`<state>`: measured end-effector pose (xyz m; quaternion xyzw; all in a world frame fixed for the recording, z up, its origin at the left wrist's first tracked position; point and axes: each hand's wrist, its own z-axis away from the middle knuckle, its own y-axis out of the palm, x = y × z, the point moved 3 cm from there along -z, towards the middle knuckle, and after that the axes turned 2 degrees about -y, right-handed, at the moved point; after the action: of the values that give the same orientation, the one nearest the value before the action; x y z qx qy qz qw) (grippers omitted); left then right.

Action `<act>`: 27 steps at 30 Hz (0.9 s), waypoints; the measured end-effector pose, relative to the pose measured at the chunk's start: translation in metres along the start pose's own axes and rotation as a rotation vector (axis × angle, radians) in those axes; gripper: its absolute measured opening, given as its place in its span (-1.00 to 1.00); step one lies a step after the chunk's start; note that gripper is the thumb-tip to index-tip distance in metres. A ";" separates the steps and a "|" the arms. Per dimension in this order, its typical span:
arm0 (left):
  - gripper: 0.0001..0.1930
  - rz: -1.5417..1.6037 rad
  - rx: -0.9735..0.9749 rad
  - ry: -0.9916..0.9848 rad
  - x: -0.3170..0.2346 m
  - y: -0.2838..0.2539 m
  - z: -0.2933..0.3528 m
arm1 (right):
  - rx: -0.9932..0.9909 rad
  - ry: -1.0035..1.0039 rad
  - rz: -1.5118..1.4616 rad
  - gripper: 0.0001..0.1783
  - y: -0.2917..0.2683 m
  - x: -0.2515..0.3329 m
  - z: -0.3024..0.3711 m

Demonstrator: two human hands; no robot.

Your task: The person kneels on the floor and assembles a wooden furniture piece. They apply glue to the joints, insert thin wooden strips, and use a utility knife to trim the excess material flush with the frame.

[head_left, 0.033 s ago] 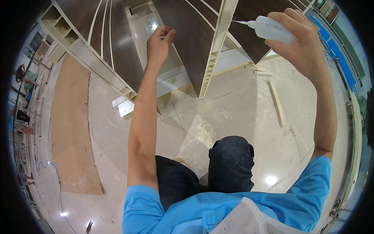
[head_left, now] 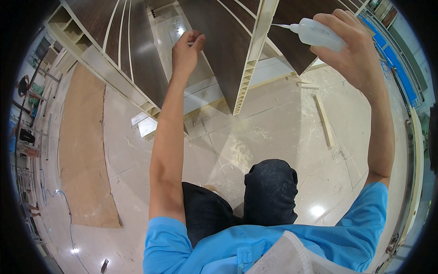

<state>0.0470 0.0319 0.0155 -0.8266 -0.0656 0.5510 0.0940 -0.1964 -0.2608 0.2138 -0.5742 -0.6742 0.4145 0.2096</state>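
My right hand (head_left: 353, 48) is wrapped round a translucent white squeeze bottle (head_left: 321, 35). The bottle lies nearly level, and its thin nozzle points left at the cream edge of a dark brown door panel (head_left: 219, 50). The nozzle tip appears at or very near that edge; contact cannot be told. My left hand (head_left: 186, 51) is raised in the gap between this panel and another dark panel (head_left: 143, 55) on the left. Its fingers are curled together in a pinch, perhaps on a small pale thing too hidden to name.
A third dark panel (head_left: 299, 50) stands at the right. Loose wood strips (head_left: 324, 121) and shavings lie on the tiled floor (head_left: 278, 137). A long brown sheet (head_left: 84, 150) lies at the left, with a blue hose (head_left: 64, 194) beyond it. Blue racking (head_left: 392, 59) runs along the far right.
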 end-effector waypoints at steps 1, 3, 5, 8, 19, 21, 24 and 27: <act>-0.65 -0.004 -0.001 0.008 0.000 0.000 -0.001 | 0.000 0.005 0.010 -0.36 -0.001 0.001 -0.001; -0.65 -0.023 -0.003 -0.014 0.001 0.000 -0.003 | 0.000 0.014 0.030 -0.35 -0.004 0.004 -0.006; -0.65 -0.023 -0.008 0.056 -0.001 0.000 -0.006 | 0.020 0.044 0.046 -0.35 -0.010 0.011 -0.011; -0.65 -0.028 -0.012 0.068 0.000 0.000 -0.007 | 0.027 0.021 0.124 -0.51 -0.026 0.030 -0.017; -0.65 -0.013 -0.012 0.039 0.002 -0.001 -0.009 | 0.022 -0.020 0.104 -0.66 -0.047 0.067 -0.041; -0.64 -0.003 -0.011 0.020 0.002 -0.002 -0.008 | 0.019 -0.021 0.116 -0.66 -0.047 0.067 -0.041; -0.64 -0.005 -0.001 0.008 0.001 -0.003 -0.008 | 0.015 -0.047 0.140 -0.66 -0.047 0.069 -0.042; -0.64 -0.002 0.010 0.008 0.000 -0.004 -0.007 | 0.003 -0.026 0.099 -0.66 -0.048 0.069 -0.043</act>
<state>0.0536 0.0354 0.0189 -0.8282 -0.0631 0.5481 0.0989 -0.2098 -0.1813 0.2634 -0.6011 -0.6471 0.4326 0.1812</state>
